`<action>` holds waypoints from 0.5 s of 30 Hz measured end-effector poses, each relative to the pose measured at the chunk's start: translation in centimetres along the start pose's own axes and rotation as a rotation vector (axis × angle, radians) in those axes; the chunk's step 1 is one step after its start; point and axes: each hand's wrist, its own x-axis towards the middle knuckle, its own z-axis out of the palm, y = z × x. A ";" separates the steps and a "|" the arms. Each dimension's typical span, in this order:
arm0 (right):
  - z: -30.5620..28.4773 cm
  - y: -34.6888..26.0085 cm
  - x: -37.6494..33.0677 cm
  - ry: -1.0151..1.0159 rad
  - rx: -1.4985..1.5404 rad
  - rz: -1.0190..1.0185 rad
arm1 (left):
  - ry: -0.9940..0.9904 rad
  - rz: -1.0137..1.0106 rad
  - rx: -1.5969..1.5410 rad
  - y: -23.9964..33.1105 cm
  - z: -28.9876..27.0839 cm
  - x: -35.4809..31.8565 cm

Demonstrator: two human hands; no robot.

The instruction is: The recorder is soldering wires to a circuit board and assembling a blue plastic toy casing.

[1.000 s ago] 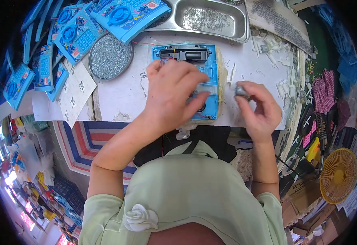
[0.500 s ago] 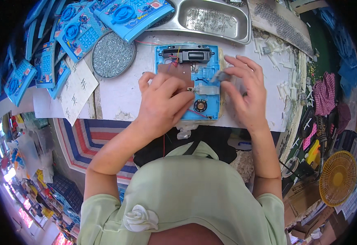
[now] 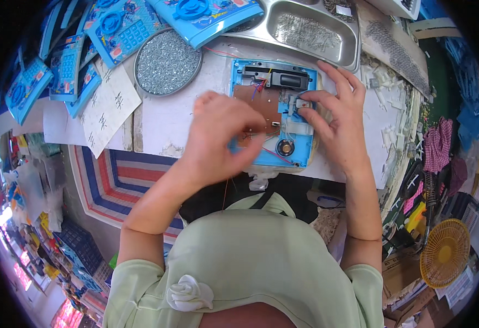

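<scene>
Head view looks down on your two hands at a blue toy case (image 3: 275, 117) lying open on the white counter (image 3: 168, 117), right in front of you. Your left hand (image 3: 223, 136) rests over the lower left part of the case with its fingers curled in; it is a bit blurry, so you cannot tell if they pinch anything. Your right hand (image 3: 335, 117) sits on the right side of the case, and its fingers (image 3: 310, 98) press on a small grey part (image 3: 303, 104) near the top right.

Inside the case you can see one brown board (image 3: 261, 104), one little round speaker (image 3: 285, 146), one black block (image 3: 294, 81) at the top, and thin red wires (image 3: 272, 156).

What could go wrong? I think the thin wires could get tugged or pinched if your left hand slides over them. The small grey part could slip out from under your fingertips and go in crooked. Your left wrist could also push the case toward the counter edge, which is close.

Around you: one round tray of tiny screws (image 3: 166, 63), one long steel tray (image 3: 305, 30) with more small bits, one white paper sheet (image 3: 108, 106), and at least six finished blue toys (image 3: 119, 30) piled on the left. One yellow fan (image 3: 444, 252) stands down on the right.
</scene>
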 end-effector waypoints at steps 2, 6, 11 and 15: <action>-0.2 0.0 0.3 -0.027 0.018 0.012 | 0.133 -0.049 0.062 -1.5 -0.1 0.9; -0.3 0.0 0.4 -0.044 0.006 0.020 | 0.161 -0.043 0.259 -2.5 0.8 2.7; -0.3 0.0 0.2 -0.049 0.015 0.063 | 0.220 -0.008 0.278 -2.4 1.9 3.4; -0.9 -0.4 0.4 0.028 -0.013 0.028 | 0.246 0.066 0.254 -2.9 1.6 3.1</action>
